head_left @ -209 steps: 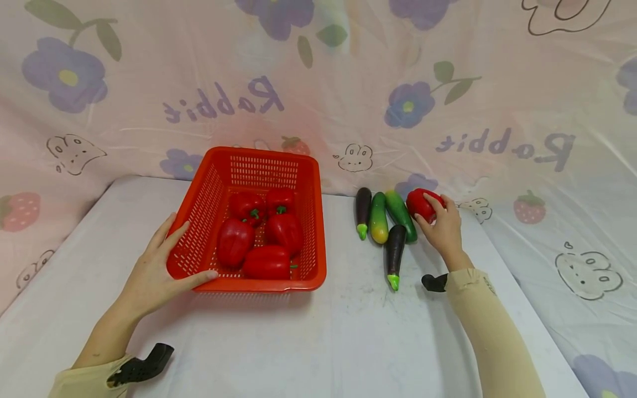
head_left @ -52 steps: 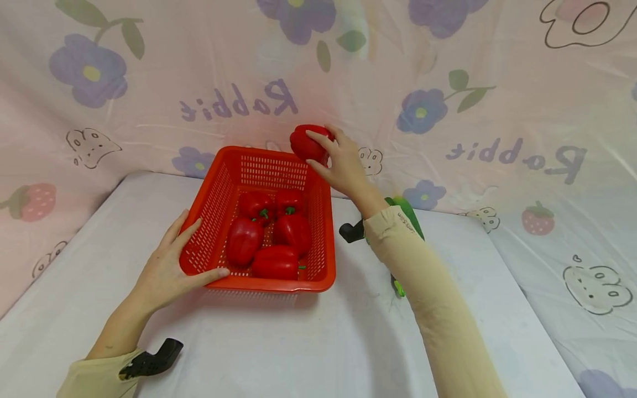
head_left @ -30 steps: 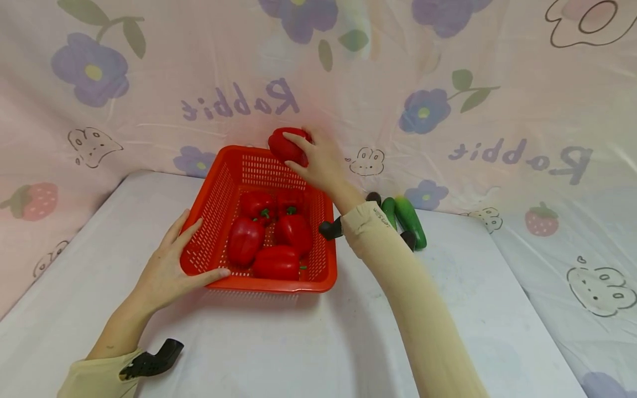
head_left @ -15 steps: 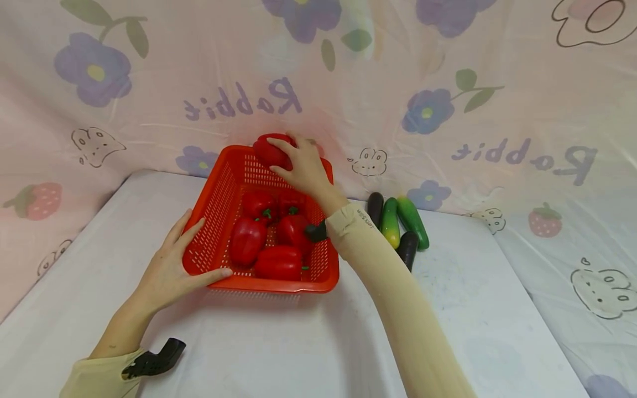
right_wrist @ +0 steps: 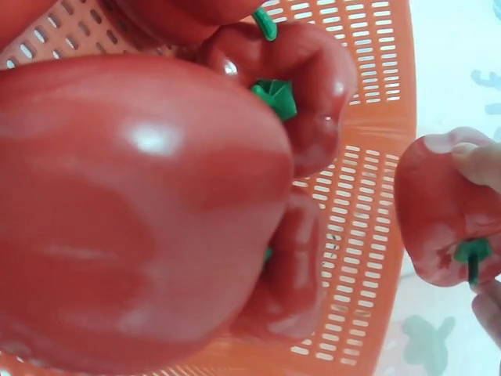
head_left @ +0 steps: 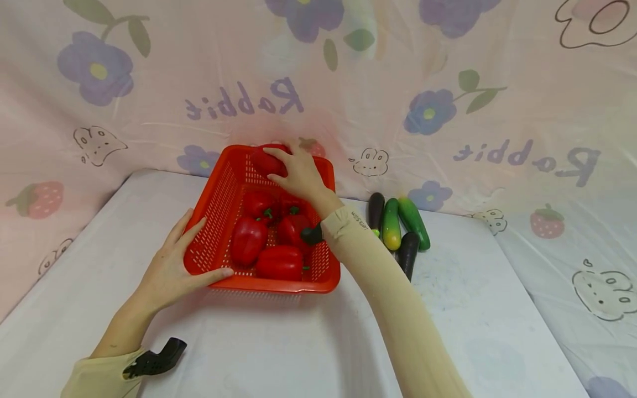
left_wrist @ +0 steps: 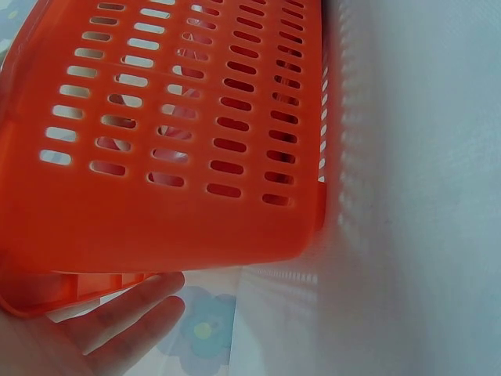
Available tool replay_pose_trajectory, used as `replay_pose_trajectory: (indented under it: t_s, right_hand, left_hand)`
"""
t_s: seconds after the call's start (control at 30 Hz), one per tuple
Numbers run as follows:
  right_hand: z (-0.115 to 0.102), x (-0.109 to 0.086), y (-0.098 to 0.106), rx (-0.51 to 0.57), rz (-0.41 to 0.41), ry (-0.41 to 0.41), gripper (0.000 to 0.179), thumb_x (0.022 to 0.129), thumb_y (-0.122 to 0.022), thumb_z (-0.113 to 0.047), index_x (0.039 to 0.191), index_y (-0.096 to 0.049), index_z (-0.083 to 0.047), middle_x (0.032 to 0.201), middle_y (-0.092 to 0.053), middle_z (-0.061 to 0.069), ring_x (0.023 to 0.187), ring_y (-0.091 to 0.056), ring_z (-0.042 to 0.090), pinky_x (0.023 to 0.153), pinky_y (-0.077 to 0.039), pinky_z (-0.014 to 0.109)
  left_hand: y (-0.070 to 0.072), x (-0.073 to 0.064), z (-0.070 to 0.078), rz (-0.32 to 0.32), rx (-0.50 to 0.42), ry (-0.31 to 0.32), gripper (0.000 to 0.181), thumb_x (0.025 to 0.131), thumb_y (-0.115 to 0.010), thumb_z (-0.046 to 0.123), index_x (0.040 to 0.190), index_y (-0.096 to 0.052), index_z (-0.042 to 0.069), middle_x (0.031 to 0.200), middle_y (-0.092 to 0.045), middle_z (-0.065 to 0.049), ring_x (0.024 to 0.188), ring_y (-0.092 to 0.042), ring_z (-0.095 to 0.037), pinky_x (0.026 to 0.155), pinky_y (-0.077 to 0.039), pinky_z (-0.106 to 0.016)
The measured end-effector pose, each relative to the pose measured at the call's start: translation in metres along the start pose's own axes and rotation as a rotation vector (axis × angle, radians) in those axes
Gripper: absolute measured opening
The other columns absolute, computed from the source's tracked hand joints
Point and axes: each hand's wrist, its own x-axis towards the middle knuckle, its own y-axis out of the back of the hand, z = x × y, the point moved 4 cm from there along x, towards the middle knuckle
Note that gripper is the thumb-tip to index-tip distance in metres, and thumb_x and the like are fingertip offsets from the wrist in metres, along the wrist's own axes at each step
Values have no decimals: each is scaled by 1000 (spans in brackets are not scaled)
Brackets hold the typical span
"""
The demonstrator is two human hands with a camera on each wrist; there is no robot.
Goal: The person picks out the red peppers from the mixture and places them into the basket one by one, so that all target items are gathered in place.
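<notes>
My right hand (head_left: 302,174) grips a red bell pepper (head_left: 262,161) at the far wall of the orange-red basket (head_left: 271,284). In the right wrist view this bell pepper (right_wrist: 438,207) has its green stem showing, with fingertips around it, beside the basket's edge. Several other red bell peppers (head_left: 249,240) lie on the basket floor. My left hand (head_left: 164,273) spans the near left corner, its thumb on the front rim and its fingers spread along the left side. From the left wrist, straight fingers (left_wrist: 137,321) show by the basket's perforated wall (left_wrist: 180,223).
Right of the basket, a dark eggplant (head_left: 376,209) and two green cucumbers (head_left: 391,224) lie side by side. A second eggplant (head_left: 408,254) lies in front, partly behind the right sleeve (head_left: 388,287). A printed cloth (head_left: 348,99) hangs behind the white table (head_left: 478,309).
My right hand took the bell pepper from beside the cucumbers, carried it left over the basket's far rim and has lowered it. The left hand stays at the corner.
</notes>
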Motion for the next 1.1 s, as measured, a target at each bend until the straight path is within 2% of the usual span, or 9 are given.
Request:
replay_pose_trajectory:
  t_s: [0.33,0.53,0.7,0.9,1.1]
  right_hand:
    - [3,2,-13,3,-89,-41,56,90,-66,-30,142,-48,-23,150,-36,14,135,-38,29,112,-33,48]
    - [2,2,-18,11,-116,-55,56,90,-67,-29,142,-48,-24,153,-32,14,133,-42,33,112,-33,50]
    - [2,1,-23,17,-157,-72,57,90,-67,-27,143,-46,-23,155,-27,14,136,-39,33,115,-29,48]
    - [1,1,-29,-3,-210,-76,58,91,-66,-25,145,-44,-23,152,-31,15,138,-35,31,117,-27,43]
    - [0,2,-32,71,-247,-84,59,93,-63,-24,147,-39,-22,156,-24,17,141,-32,31,116,-30,41]
  left_hand:
    - [-1,1,-2,1,2,-6,105,71,-81,48,152,-27,8,161,-8,-9,135,-30,-48,92,-34,-74]
    - [-1,0,-1,2,-4,-10,105,71,-81,47,152,-27,9,162,-7,-7,136,-28,-48,92,-33,-75]
    - [-1,0,-2,3,-5,-9,105,71,-81,47,152,-27,9,162,-6,-6,137,-28,-47,93,-33,-74]
    - [-2,0,-2,4,-8,-12,104,71,-81,47,152,-27,9,162,-7,-7,136,-28,-47,92,-34,-74]
    - [-1,0,-3,3,-11,-8,104,71,-81,47,152,-27,9,162,-6,-5,137,-27,-47,92,-33,-75]
